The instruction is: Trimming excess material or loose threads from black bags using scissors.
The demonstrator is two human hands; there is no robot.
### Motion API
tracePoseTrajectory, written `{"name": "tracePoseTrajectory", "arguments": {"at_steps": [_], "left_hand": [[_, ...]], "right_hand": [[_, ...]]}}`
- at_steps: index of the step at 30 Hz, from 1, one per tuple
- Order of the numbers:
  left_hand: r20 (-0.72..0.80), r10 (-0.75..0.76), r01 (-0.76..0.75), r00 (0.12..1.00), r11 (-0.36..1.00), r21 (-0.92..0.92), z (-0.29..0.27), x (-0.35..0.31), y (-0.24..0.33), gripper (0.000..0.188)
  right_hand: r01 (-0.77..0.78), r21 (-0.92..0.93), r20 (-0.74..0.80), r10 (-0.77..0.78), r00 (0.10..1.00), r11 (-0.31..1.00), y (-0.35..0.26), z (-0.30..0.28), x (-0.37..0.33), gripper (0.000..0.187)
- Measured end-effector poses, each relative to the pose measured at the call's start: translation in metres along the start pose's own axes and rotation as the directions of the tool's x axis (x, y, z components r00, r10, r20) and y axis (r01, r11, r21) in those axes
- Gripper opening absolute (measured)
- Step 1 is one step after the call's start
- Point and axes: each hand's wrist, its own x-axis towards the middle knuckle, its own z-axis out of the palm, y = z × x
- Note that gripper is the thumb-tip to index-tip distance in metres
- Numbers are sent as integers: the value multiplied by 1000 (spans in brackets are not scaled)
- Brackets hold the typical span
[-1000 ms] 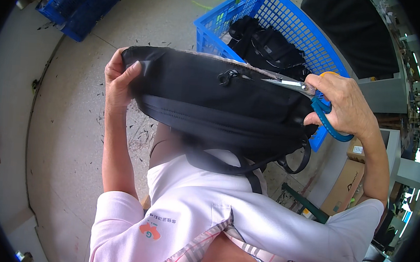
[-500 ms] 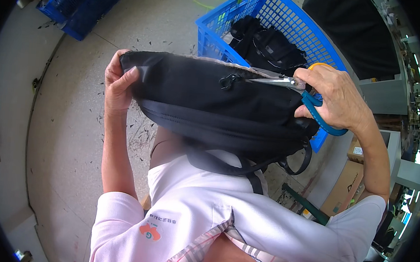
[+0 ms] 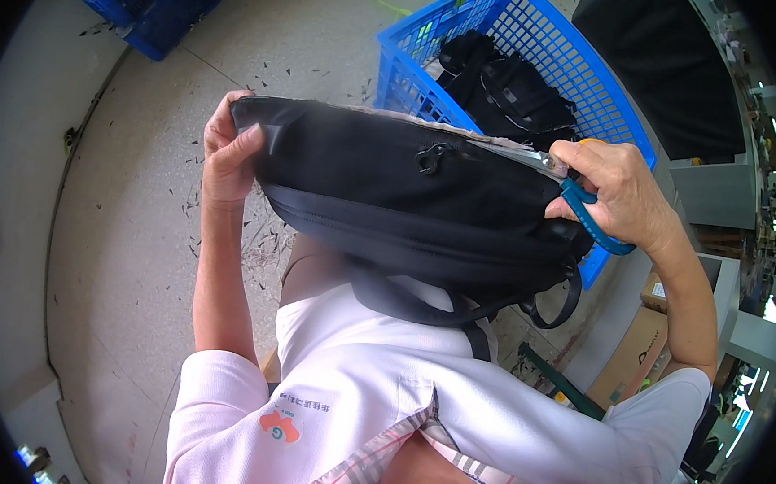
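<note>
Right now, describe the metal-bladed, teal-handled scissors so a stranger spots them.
Find the large blue plastic lattice basket at upper centre-right. Below it in view is a long black fabric bag; at its right end, the bare right hand holds the scissors. Their curved teal handle stands out against the black fabric.

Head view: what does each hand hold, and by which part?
Left hand: the black fabric bag, by its left end. Right hand: the scissors, by their handles.

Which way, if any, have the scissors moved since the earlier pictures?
Yes: the scissors have shifted left in the view, judged against the blue crate on the floor.
</note>
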Motion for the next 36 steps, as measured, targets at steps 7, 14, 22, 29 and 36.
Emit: {"name": "tracePoseTrajectory", "arguments": {"at_steps": [7,14,22,29,36], "left_hand": [[26,25,-24,999,999,-41,-2,-1,0,36],[19,-10,12,1000,998,-68,-1,-3,-1,42],[-1,-1,1,1000,998,-62,0,-6,1,42],[26,20,-17,999,996,-91,2,-2,3,41],[42,20,-16,999,996,-82,-1,-4,1,38]], "right_hand": [[109,-126,-89,-120,989,986,-8,1,16,50],[131,-35,-73,-133,988,991,-6,7,13,47],[87,5,-70,-86,994,996,-10,8,16,47],[75,-59,26,-74,997,995,-17,-8,31,53],[145,-56,-13,-146,989,988,-12,4,38,49]]}}
